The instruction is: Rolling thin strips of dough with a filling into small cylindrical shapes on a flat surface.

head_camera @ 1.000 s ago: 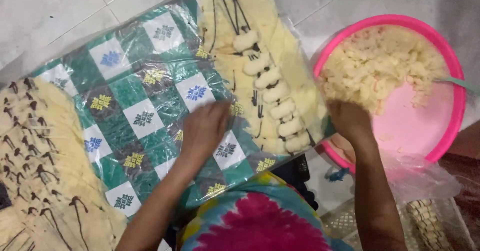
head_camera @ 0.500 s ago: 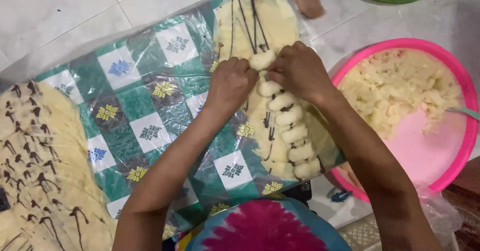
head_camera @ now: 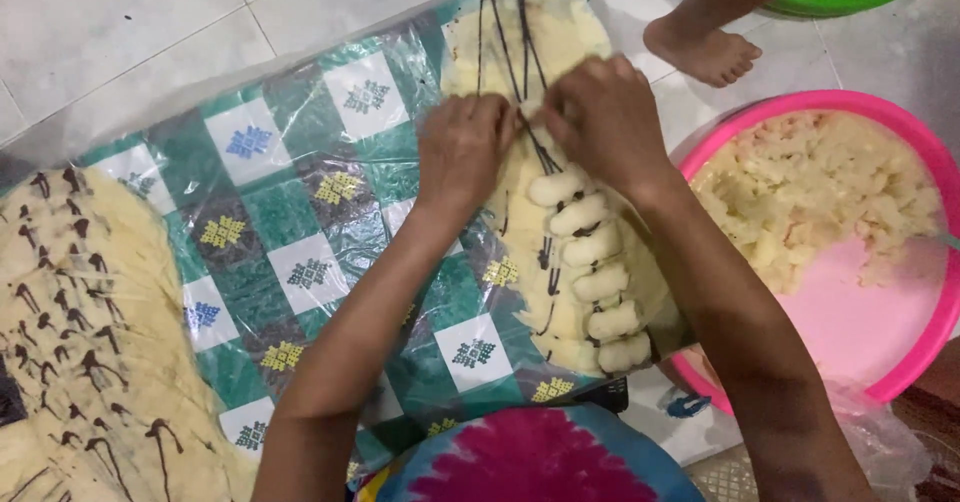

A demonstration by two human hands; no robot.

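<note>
Shifted toward twelve o'clock past the top banana piece (head_camera: 556, 188), left hand (head_camera: 463, 152) and right hand (head_camera: 600, 117) pressed together, fingertips pinching the dough sheet (head_camera: 540, 42).

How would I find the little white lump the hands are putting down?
Find the big pink basin, then the pale dough sheet with dark stripes left of it. A row of white lumps runs up it; the top lump sits just under the left hand and right hand.
</note>
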